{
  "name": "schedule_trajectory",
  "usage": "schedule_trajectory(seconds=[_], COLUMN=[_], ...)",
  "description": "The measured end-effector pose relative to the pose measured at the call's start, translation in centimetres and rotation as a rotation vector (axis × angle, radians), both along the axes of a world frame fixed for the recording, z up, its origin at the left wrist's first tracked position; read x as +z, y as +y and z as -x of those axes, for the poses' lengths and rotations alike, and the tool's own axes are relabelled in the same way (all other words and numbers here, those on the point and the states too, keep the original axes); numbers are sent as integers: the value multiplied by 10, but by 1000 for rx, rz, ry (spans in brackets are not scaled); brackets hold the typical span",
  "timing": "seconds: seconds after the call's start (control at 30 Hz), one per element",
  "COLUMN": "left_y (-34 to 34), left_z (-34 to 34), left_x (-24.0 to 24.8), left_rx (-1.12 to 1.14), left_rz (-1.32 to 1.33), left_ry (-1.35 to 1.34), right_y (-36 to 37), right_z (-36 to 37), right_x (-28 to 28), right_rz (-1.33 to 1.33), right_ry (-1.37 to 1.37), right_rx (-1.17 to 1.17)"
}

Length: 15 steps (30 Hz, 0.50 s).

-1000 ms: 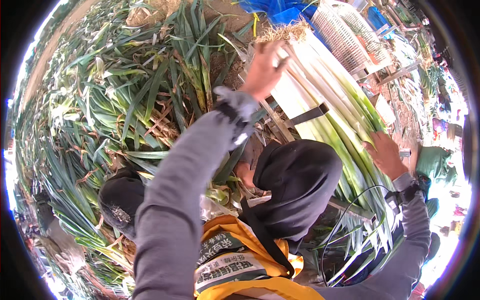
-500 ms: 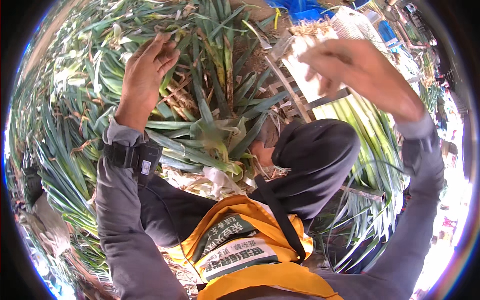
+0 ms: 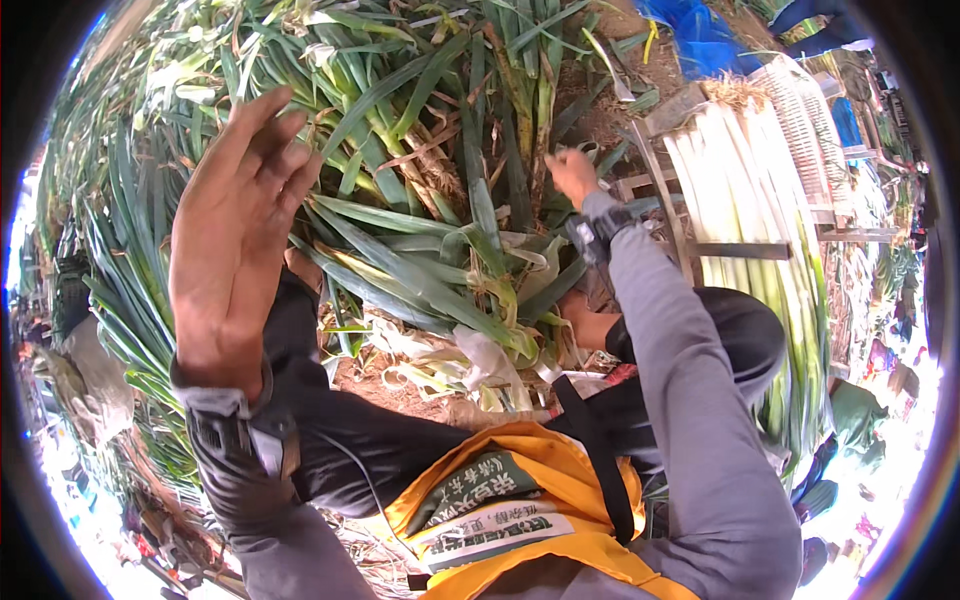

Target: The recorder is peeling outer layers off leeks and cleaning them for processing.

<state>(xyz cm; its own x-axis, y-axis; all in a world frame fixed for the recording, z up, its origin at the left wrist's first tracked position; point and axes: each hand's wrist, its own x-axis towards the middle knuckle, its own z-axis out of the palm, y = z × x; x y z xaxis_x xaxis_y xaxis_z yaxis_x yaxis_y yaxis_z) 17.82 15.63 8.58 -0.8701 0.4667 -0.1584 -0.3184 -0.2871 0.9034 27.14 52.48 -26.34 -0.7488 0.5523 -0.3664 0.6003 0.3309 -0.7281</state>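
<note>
My left hand (image 3: 238,225) is raised close to the camera with its fingers spread and nothing in it, above the left side of a big pile of green leeks (image 3: 420,150). My right hand (image 3: 572,176) reaches out to the middle of that pile. Its fingers are curled around a leek (image 3: 540,110) where the stalks meet the leaves. Both arms wear grey sleeves with a dark band at the wrist.
A stack of trimmed white leeks (image 3: 745,190) lies in a wooden rack at the right, with a white plastic basket (image 3: 812,130) and a blue sheet (image 3: 700,40) behind it. Stripped husks (image 3: 450,365) litter the ground by my knees. A yellow apron (image 3: 500,520) covers my lap.
My right hand has swung left from the white leek stack to the middle of the green pile. My left hand has lifted off the leaves and come nearer the camera, fingers spread.
</note>
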Motion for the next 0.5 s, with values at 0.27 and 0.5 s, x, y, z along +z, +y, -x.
schedule_trajectory(seconds=[0.27, 0.5], left_y=[-16, 10], left_z=[-7, -13], left_x=[-12, -16], left_rx=[-38, 14], left_rz=[100, 249], left_ry=[-69, -92], right_y=[-50, -16], right_z=[-1, -4], right_x=[-58, -53], right_rz=[-217, 69], right_ry=[-63, -214], right_rx=[-108, -127])
